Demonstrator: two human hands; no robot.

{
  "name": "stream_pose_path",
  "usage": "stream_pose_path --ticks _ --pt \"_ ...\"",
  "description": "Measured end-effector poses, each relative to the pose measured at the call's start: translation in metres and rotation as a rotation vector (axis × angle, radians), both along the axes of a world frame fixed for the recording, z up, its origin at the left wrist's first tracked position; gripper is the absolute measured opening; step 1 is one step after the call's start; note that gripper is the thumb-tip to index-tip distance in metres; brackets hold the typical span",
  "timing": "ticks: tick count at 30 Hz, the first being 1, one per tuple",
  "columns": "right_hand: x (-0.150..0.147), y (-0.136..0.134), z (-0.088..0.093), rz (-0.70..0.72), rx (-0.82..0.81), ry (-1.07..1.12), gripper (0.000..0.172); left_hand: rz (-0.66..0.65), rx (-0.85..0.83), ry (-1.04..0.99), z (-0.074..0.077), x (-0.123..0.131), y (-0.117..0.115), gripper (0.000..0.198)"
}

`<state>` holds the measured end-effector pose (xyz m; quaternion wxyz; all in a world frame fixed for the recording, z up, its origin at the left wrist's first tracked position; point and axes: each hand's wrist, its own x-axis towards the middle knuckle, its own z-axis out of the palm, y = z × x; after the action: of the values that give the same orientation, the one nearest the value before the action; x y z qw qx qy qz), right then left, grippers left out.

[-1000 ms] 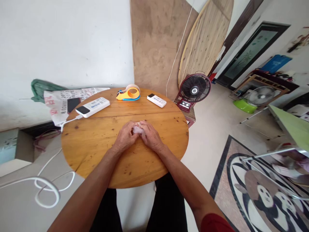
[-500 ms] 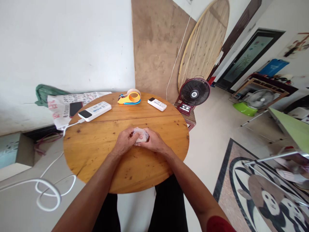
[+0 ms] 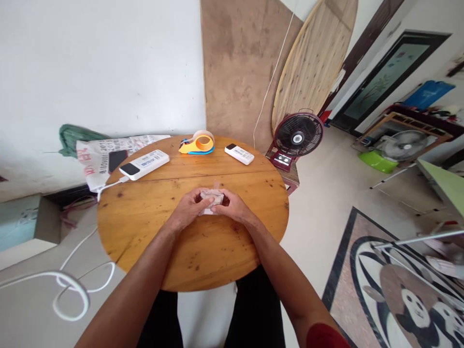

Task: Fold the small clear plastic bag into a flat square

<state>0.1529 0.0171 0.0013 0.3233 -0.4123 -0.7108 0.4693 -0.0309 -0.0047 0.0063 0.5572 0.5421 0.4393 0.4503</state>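
Observation:
Over the middle of the round wooden table (image 3: 145, 217), a small whitish packet in crinkled clear wrapping (image 3: 213, 195) is held between both hands. My left hand (image 3: 186, 209) closes round its left side, thumb lying across the top. From the other side my right hand (image 3: 236, 207) grips it, thumb at the near edge. A narrow clear strip, like tape, sticks up from the far side of the packet. The fingers hide the packet's ends. Beyond the hands stands a yellow and blue tape dispenser (image 3: 189, 148) with a roll of tape.
A white device with a dark panel (image 3: 148, 164) and a cable lies at the table's left. A smaller similar one (image 3: 239, 154) lies at the back right. A printed white sack (image 3: 90, 159) hangs beyond the left edge. A dark red fan (image 3: 297, 138) stands right of the table.
The packet has been turned in my hands, showing a crumpled top and a pale lower edge. The clear strip now shows at its far side. The view has shifted slightly.

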Motion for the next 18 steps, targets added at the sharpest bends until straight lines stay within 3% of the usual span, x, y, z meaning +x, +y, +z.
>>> stream_pose_path --ticks 7,18 --pt "0.0002 0.0021 -0.0033 0.052 -0.038 0.116 0.051 -0.104 0.02 -0.046 0.0075 -0.004 -0.0066 0.051" --pt "-0.0016 0.0001 -0.004 0.03 -0.004 0.129 0.046 -0.03 -0.002 -0.019 0.0001 -0.0065 -0.0053 0.059"
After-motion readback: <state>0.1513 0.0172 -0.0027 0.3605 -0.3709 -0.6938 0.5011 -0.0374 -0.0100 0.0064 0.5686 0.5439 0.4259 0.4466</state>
